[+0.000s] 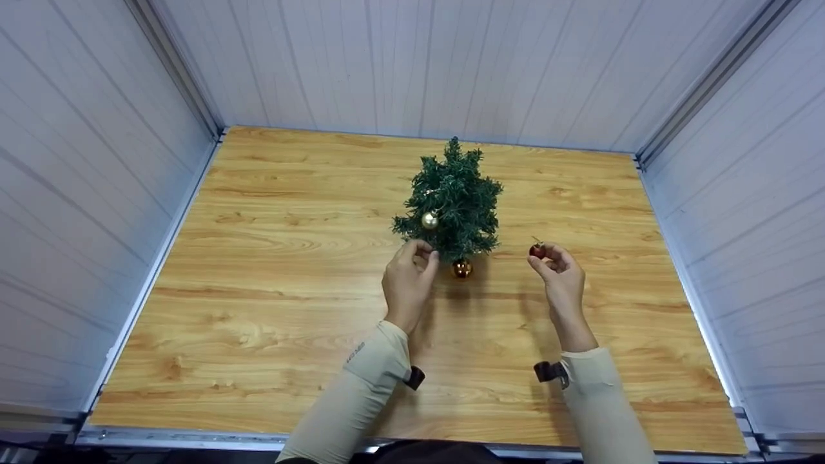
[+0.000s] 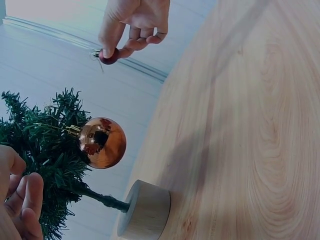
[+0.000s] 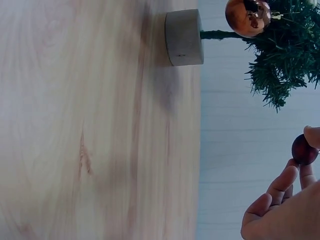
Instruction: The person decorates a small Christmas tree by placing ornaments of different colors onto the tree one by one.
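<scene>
Two baubles already hung on the small tree (image 1: 453, 205). The right hand (image 1: 562, 274) pinched a red bauble (image 1: 537, 251) at the tree's four o'clock, unhung; the left hand (image 1: 408, 281), fingers loosely curled, touched a lower branch.

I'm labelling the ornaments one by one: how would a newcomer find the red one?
Start at the small green tree in the middle of the wooden table. Just right of it, the right hand pinches the red ball in the air. Unlike the silver ball and copper ball, it is off the tree.
</scene>
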Motion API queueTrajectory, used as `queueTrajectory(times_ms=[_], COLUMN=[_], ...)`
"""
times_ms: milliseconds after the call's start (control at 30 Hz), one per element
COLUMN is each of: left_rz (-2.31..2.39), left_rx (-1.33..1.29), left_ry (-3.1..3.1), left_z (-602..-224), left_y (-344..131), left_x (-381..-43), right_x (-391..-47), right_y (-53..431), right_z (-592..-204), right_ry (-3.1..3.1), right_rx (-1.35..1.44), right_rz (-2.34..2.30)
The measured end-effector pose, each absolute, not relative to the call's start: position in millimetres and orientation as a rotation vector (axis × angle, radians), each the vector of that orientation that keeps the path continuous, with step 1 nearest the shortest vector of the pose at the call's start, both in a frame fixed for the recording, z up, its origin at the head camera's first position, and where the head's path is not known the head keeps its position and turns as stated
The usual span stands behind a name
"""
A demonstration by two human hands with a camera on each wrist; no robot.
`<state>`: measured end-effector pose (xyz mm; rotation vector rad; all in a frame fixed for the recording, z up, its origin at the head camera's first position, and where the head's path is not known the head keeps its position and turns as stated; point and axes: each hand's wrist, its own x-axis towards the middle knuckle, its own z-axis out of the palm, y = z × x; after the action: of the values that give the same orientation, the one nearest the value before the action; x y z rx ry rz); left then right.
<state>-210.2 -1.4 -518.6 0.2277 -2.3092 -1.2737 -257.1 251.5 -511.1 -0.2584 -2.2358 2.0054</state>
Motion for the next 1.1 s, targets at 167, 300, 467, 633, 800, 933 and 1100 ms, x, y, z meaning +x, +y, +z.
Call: queueTrajectory(times_ms=[167,300,467,633,800,933,1100], left_rz=[-1.279,-1.266,-1.238,-1.234,-1.240,-1.246,-1.248], left_rx=[0.226,0.228,0.226,0.222,0.226,0.226,0.219], left_ry=[-2.311,-2.310,-2.318,-2.319,-2.319,-2.319,-2.311], left_z=[-518,-519,-518,-518,-518,-518,-518], left_y=[-1,-1,-1,-1,-1,-1,-2], left_x=[-210,-210,-210,-210,-210,-210,-209], right_x=[-256,-256,-258,-258,-257,-257,-255], right_y=[247,243,240,235,229,224,218], right_z=[-506,-503,-500,-496,-493,-492,-487], right_ry=[-2.226,-2.223,-2.211,-2.199,-2.177,-2.180,-2.170], right_rx=[-0.231,-0.215,-0.209,-0.193,-0.179,-0.159,-0.122], right_rz=[1.998,1.998,2.010,2.023,2.043,2.044,2.083])
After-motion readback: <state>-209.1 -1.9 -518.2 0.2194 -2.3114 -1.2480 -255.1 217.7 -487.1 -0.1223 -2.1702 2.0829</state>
